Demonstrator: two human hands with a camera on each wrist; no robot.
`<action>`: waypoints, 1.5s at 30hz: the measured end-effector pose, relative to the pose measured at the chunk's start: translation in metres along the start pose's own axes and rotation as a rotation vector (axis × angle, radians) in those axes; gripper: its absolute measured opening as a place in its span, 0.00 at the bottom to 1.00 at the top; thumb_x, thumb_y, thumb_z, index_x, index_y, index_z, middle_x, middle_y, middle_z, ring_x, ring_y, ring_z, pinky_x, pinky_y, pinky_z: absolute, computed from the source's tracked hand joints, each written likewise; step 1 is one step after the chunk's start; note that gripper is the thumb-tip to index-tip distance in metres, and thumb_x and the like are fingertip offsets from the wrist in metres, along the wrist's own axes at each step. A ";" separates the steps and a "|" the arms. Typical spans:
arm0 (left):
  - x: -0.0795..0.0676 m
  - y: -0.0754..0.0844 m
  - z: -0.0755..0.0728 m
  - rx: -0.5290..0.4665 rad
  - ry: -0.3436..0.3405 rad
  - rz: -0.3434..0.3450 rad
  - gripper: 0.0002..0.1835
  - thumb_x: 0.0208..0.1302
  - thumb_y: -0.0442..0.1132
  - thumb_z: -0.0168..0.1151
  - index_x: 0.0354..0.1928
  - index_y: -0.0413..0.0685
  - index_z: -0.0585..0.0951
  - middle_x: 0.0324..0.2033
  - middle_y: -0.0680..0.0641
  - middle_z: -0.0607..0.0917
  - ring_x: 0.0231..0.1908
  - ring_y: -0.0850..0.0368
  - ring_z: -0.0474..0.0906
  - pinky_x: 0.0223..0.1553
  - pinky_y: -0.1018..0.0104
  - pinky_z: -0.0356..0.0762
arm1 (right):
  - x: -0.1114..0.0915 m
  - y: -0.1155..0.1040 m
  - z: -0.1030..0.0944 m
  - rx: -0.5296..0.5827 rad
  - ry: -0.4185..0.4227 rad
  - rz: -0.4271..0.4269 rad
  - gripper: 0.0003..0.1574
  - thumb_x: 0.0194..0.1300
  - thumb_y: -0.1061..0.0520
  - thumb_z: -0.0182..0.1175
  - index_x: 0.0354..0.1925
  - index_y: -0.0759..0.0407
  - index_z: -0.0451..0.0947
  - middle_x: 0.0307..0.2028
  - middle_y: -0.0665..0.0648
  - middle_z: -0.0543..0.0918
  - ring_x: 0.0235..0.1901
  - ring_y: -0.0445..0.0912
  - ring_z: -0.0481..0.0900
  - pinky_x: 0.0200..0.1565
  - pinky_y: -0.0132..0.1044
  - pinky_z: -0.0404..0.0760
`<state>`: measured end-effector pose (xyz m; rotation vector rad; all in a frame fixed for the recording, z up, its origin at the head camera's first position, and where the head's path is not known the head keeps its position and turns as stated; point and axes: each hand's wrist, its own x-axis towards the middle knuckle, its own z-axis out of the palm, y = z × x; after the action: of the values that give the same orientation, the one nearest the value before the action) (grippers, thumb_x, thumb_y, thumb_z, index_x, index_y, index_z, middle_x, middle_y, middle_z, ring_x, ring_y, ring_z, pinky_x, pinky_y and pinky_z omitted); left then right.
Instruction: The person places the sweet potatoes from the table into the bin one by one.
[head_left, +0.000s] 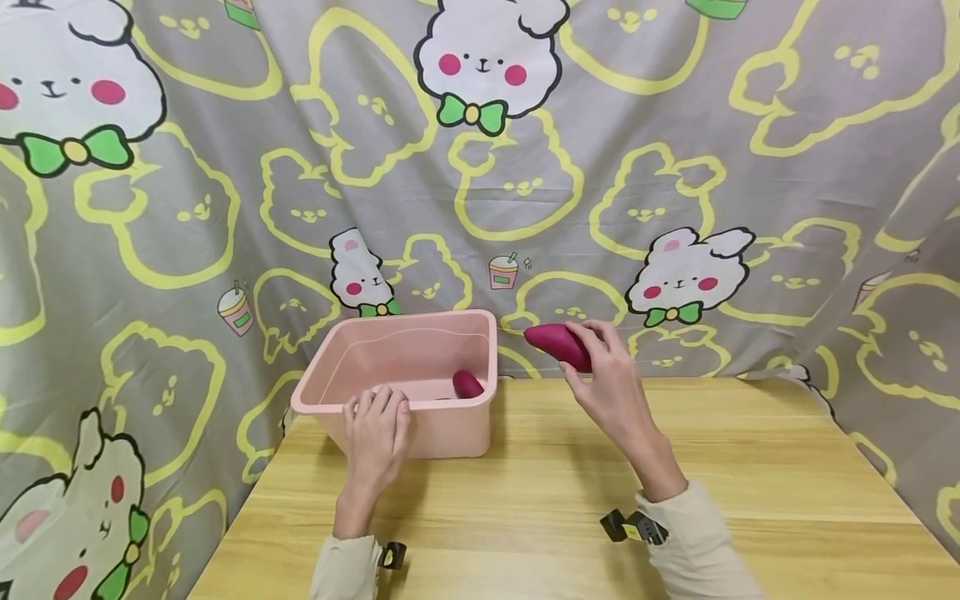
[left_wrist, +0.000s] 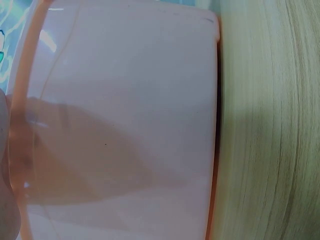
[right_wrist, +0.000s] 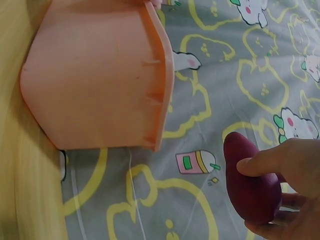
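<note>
My right hand (head_left: 613,387) holds a smooth purple-red sweet potato (head_left: 558,344) up in the air, right of the bin. In the right wrist view, the thumb lies along one side of this sweet potato (right_wrist: 250,185) and the fingers wrap behind it. With its fingers curled over the near rim, my left hand (head_left: 377,433) grips a pink plastic bin (head_left: 450,433). Inside the bin, near its right wall, lies another purple-red sweet potato (head_left: 467,384), and the near wall hides part of the floor. The left wrist view is filled by the bin's outer wall (left_wrist: 135,65).
The bin stands on a light wooden table (head_left: 525,500), toward the back left. Behind and beside the table hangs a grey curtain (head_left: 540,217) printed with cartoon animals. Each wrist wears a small black camera (head_left: 633,527).
</note>
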<state>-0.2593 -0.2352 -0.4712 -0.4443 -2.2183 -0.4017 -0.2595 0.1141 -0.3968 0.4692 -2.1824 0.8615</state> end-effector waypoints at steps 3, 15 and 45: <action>0.000 0.000 0.001 0.001 0.005 0.003 0.16 0.78 0.45 0.39 0.35 0.48 0.76 0.35 0.46 0.77 0.42 0.41 0.72 0.54 0.38 0.59 | 0.000 -0.005 0.004 0.011 -0.015 -0.006 0.38 0.55 0.66 0.76 0.64 0.61 0.77 0.58 0.65 0.74 0.52 0.60 0.79 0.48 0.58 0.83; 0.000 0.001 0.001 -0.001 0.006 0.008 0.16 0.77 0.44 0.39 0.35 0.48 0.76 0.35 0.46 0.77 0.41 0.41 0.72 0.54 0.38 0.60 | 0.005 -0.020 0.023 0.062 -0.045 -0.022 0.37 0.56 0.65 0.75 0.64 0.60 0.77 0.58 0.62 0.74 0.52 0.58 0.79 0.51 0.53 0.83; -0.001 0.000 0.000 -0.005 0.000 -0.003 0.15 0.77 0.44 0.41 0.36 0.48 0.76 0.36 0.45 0.78 0.43 0.40 0.72 0.55 0.37 0.59 | 0.019 -0.050 0.070 0.118 -0.123 -0.028 0.34 0.59 0.60 0.75 0.64 0.58 0.78 0.56 0.57 0.75 0.50 0.51 0.78 0.51 0.46 0.84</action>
<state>-0.2580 -0.2351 -0.4722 -0.4433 -2.2184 -0.4094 -0.2790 0.0281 -0.3961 0.6236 -2.2384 0.9727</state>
